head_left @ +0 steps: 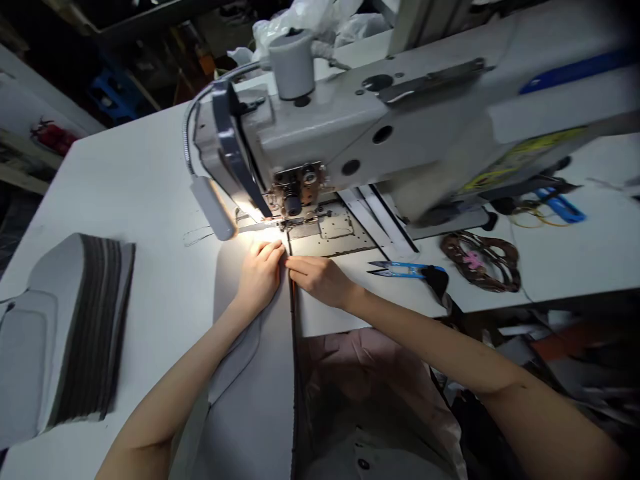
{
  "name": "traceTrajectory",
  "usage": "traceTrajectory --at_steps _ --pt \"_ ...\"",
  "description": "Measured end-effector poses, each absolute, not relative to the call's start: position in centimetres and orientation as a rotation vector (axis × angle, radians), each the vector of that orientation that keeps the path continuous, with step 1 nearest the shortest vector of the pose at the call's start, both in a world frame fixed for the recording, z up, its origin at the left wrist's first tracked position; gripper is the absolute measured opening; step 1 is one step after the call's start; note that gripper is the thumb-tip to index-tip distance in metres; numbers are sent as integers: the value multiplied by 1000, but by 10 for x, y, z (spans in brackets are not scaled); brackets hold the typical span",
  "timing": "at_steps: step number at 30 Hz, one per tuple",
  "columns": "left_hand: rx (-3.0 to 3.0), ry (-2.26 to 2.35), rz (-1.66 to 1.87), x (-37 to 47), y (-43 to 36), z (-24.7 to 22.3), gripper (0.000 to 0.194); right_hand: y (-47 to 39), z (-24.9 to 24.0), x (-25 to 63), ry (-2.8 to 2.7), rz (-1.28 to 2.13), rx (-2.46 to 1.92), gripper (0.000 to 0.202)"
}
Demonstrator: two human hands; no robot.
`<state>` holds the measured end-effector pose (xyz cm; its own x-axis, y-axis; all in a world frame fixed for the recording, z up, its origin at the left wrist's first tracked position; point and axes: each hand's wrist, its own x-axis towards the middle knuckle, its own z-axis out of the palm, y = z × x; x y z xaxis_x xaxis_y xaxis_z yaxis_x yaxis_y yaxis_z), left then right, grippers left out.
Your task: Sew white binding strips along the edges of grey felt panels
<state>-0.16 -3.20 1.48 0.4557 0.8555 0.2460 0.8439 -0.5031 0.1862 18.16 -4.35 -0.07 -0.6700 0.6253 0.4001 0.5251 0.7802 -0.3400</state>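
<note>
A grey fabric panel (265, 387) with a dark right edge runs from my lap up to the needle area of a white sewing machine (325, 127). On top of it, just short of the presser foot, rests my left hand (261, 272), its fingers bent and pressed to the cloth. My right hand (317, 277) pinches the panel's dark edge from the right, thumb and fingers together. Both sets of fingertips nearly meet under the glow of a small lamp (215, 208). The exact needle point is hard to make out.
At left stands a thick stack of grey padded pieces (85, 327). Blue thread snips (407, 269) lie right of my right hand, near a coiled brown strap (483, 261) with a pink bit. Farther right are blue-handled scissors (563, 205). The table's front edge borders my lap.
</note>
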Motion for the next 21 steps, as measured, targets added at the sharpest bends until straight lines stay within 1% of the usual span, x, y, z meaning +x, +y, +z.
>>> traceTrajectory --at_steps 2,4,6,9,12,13,16,18,19,21 --pt "2658 1521 528 -3 -31 13 37 -45 4 186 -2497 238 -899 35" --pt "2648 1500 568 -3 -30 11 39 -42 10 197 -2482 250 -1033 29" --pt "2631 1487 598 -3 -30 9 41 -32 16 215 -2362 263 -1339 25" --pt "2622 1489 639 -3 -30 7 42 -8 27 248 -2008 234 -1925 13" --pt "2630 1508 647 -3 -30 6 40 16 38 273 -1797 319 -2230 24" --pt "2629 1516 640 -3 -31 6 40 22 41 279 -1777 372 -2262 24" --pt "2602 1532 603 -2 -33 8 41 29 49 286 -1760 481 -2222 15" --pt "2575 1547 581 -1 -35 9 42 26 49 284 -1726 617 -2031 22" --pt "2562 1563 573 -1 -35 9 42 22 48 280 -1673 762 -1896 25" --pt "2533 1600 566 0 -37 10 41 8 44 268 -1493 1168 -1586 30"
